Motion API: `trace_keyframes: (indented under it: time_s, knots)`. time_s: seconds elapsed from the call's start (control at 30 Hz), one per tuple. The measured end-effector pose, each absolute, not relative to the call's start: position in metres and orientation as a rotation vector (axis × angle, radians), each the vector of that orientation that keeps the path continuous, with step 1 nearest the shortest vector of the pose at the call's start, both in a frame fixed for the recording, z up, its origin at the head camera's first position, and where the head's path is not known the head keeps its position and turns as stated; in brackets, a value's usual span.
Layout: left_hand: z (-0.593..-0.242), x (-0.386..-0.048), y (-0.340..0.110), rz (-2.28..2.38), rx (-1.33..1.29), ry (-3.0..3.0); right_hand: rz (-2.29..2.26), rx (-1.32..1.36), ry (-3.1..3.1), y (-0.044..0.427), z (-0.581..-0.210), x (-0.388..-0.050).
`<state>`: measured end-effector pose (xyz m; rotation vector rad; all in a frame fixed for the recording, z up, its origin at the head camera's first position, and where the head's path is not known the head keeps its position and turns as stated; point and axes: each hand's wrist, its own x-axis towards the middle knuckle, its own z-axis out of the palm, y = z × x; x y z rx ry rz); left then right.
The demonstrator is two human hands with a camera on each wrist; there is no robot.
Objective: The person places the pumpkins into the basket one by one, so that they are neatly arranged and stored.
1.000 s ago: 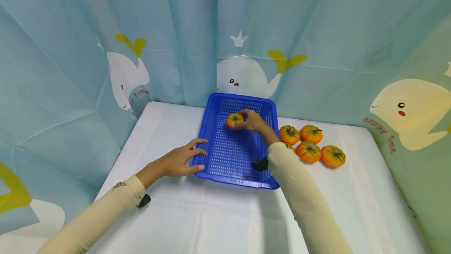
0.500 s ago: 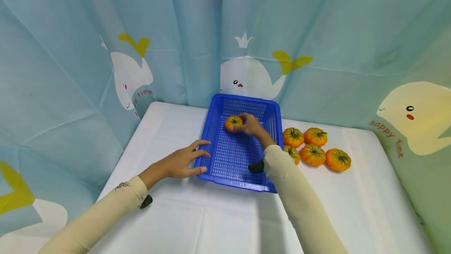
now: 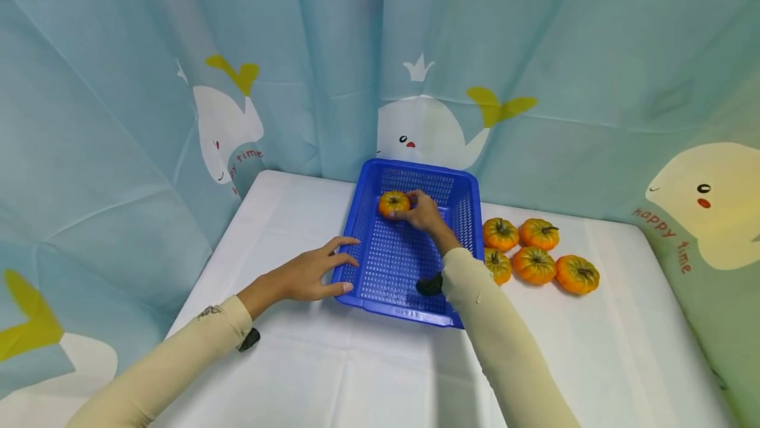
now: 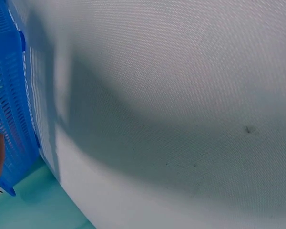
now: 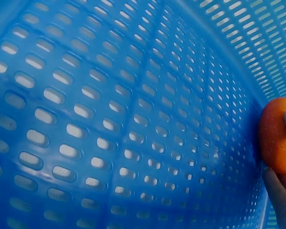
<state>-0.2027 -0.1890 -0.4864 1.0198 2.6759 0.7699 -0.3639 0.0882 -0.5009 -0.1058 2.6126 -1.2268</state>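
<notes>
Well inside basket's near rim [image 3: 404, 314], fingers [image 5: 279, 196] grip pumpkin [image 3: 394, 203].

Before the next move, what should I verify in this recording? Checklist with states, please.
1. Right hand holding a ribbed orange-and-green pumpkin: ok.
2. That pumpkin inside the blue perforated plastic basket: ok.
3. Its underside resting on the basket floor: cannot tell.
4. Left hand at the basket's left side: ok.
5. Five similar pumpkins on the white table fully visible: not ok, one is partly hidden.

Blue basket [image 3: 386, 262]; orange-green pumpkins [image 3: 393, 203]; teal whale-print curtain [image 3: 338, 72]; white table [image 3: 356, 365].
</notes>
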Motion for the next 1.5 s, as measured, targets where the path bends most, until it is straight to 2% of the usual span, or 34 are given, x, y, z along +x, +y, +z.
trace_keyframes:
  time_s: [1.1,1.5]
  knots:
    - [-0.487,-0.202,-0.187,0.751,1.032,2.701,-1.164,-0.130,2.612,0.092,-0.497,-0.366]
    - [-0.487,-0.201,-0.187,0.749,1.019,2.694,-1.271,-0.242,2.592,0.097,-0.467,-0.361]
